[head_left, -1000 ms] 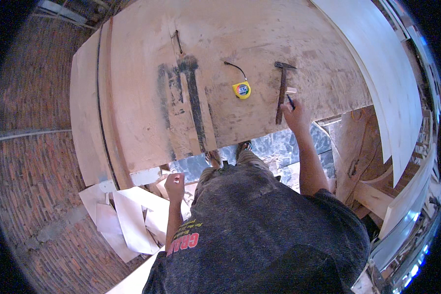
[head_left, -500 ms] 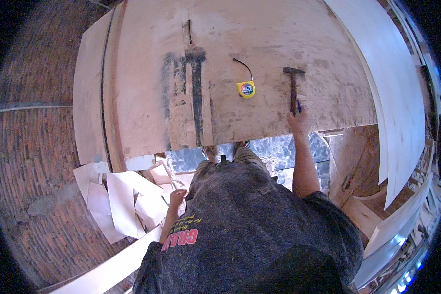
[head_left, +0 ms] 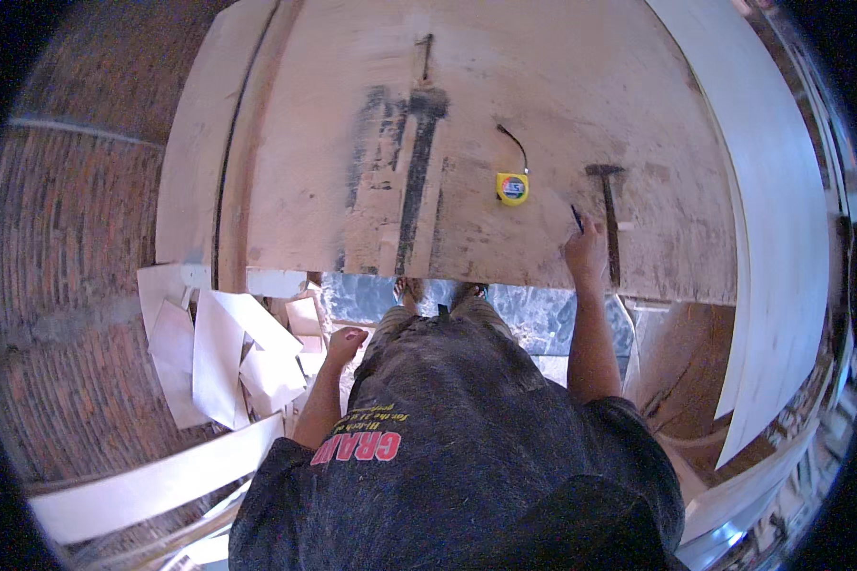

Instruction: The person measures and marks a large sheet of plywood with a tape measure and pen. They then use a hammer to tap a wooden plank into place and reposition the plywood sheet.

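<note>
My right hand point(head_left: 586, 255) reaches over the near edge of a worn wooden tabletop point(head_left: 505, 86), closed around a dark blue pen point(head_left: 576, 218) that points away from me. Just right of this hand lies a hammer point(head_left: 610, 214), head at the far end, its handle running toward the near edge. A yellow tape measure point(head_left: 512, 188) with a black strap rests farther off, left of the pen. My left hand point(head_left: 347, 344) hangs low beside my body, fingers curled, with nothing visible in them.
Pale board offcuts point(head_left: 221, 357) are heaped below the table at the left, near a brick surface point(head_left: 76, 247). Long white sheets point(head_left: 771, 190) line the right side. A dark slot point(head_left: 417, 181) marks the tabletop, and a long strip point(head_left: 243, 143) crosses its left part.
My right hand has gone from the end of the hammer's handle to the left of it, still with the pen. The whole view has turned slightly.
</note>
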{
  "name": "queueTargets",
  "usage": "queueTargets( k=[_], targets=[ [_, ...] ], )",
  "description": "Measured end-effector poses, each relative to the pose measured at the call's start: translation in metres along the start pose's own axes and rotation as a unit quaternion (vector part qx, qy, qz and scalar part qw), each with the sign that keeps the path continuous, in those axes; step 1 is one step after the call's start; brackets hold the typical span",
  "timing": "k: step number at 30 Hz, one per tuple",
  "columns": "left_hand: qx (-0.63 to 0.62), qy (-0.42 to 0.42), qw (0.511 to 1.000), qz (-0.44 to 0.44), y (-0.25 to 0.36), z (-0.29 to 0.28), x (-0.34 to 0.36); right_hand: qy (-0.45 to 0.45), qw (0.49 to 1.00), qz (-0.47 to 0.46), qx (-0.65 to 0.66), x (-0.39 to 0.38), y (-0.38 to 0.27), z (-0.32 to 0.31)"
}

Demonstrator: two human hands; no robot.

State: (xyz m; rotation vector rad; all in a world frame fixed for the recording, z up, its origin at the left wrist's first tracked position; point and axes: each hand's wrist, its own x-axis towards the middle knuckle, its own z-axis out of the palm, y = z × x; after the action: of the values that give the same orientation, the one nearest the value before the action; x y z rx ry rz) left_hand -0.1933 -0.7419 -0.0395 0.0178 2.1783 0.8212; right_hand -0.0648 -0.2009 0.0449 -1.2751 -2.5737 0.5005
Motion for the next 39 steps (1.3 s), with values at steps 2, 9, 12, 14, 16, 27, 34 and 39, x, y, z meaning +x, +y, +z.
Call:
queueTargets(
  k=[2,9,12,14,16,27,34,39],
  targets=[
    [-0.025,-0.002,1.000,0.000,0.003,0.000,-0.004,-0.016,0.999,-0.009,-0.034,0.003,-0.016,0.013],
    [-0.067,0.057,0.996,-0.029,-0.017,-0.016,-0.028,-0.018,0.977,-0.214,0.006,0.008,-0.094,0.009],
    [-0.086,0.102,0.987,-0.091,-0.044,-0.029,-0.026,-0.067,0.948,-0.302,-0.071,0.019,-0.115,0.030],
    [-0.121,0.160,0.979,-0.049,-0.054,-0.041,-0.021,-0.093,0.940,-0.321,-0.073,0.033,-0.109,0.048],
    [-0.048,0.217,0.975,-0.012,-0.065,-0.055,-0.014,-0.104,0.925,-0.354,-0.094,0.045,-0.110,0.054],
    [0.181,-0.200,0.963,-0.020,0.018,-0.193,0.012,-0.216,0.956,-0.087,0.179,0.045,-0.200,0.033],
    [0.053,-0.093,0.981,0.160,0.108,-0.247,0.016,-0.389,0.771,0.003,0.504,-0.011,-0.324,0.042],
    [-0.193,-0.060,0.946,0.254,0.157,-0.228,0.042,-0.570,0.672,-0.042,0.472,-0.048,-0.384,0.048]
  ],
)
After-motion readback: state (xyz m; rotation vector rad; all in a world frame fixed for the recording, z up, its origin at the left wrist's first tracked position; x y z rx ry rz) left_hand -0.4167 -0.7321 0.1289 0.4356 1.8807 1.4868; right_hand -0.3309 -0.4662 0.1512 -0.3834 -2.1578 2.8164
